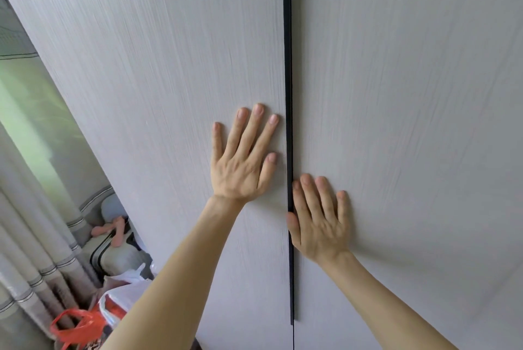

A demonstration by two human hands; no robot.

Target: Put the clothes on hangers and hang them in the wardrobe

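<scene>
The wardrobe fills the view with two pale grey wood-grain doors, both shut, the left door (158, 80) and the right door (410, 94). A long black handle strip (287, 66) runs down the seam between them. My left hand (244, 160) lies flat on the left door with fingers spread, just left of the strip. My right hand (319, 222) lies flat on the right door, lower down, its thumb at the strip. No clothes or hangers are in sight.
At the lower left, beside the wardrobe, stand a pale suitcase (113, 256), white plastic bags (127, 287) and an orange plastic bag (76, 324). Grey striped curtains (34, 250) hang along the left edge, with bright window light behind them.
</scene>
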